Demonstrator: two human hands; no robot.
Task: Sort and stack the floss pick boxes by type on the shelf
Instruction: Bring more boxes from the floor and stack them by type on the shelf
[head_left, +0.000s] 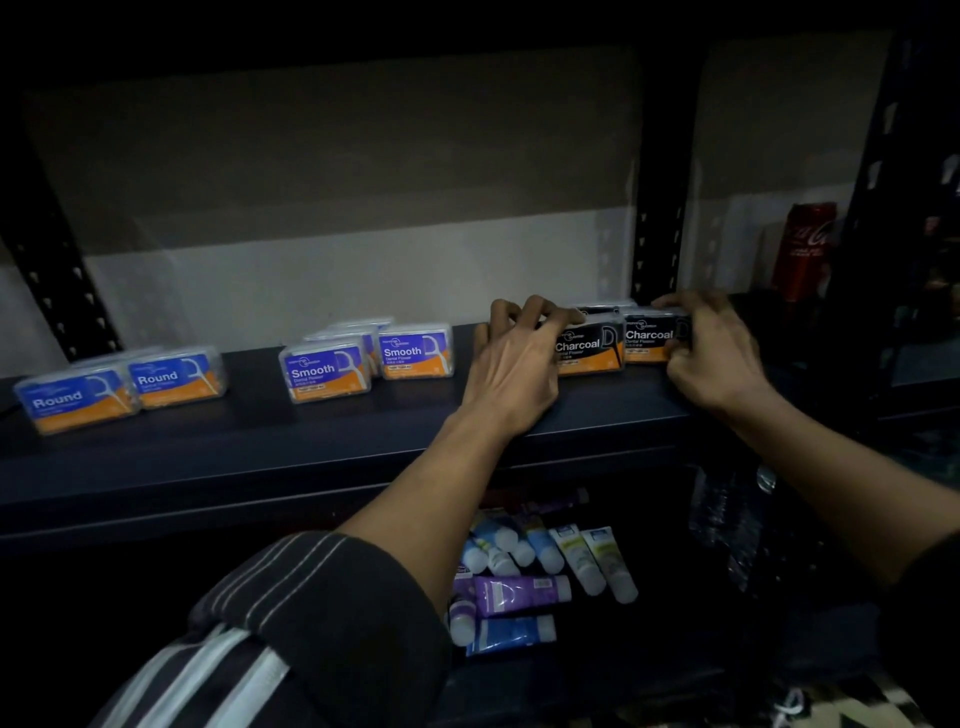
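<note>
Head view: the left hand (511, 364) reaches over the front edge of the dark shelf (363, 431). Its fingers arch down onto the top left corner of the left Charcoal box (589, 349), curling round it; the thumb is hidden behind the hand. The box stands on the shelf directly to the right of this hand's knuckles.

The right hand (711, 353) grips the right Charcoal box (649, 339), with its fingers curled over the top right edge and the thumb against the front right corner. That box sits just left of the palm, side by side with the other Charcoal box and touching it. More black boxes show dimly behind the pair.

Left of the left hand, near its little finger, stand the Smooth boxes (415, 352). Farther left, well apart, are the Round boxes (176, 376).

Beyond the right hand, past the shelf post, a red can (805, 249) stands upright. Below the forearms, on a lower shelf, lie tubes (519, 590) in a loose heap.
</note>
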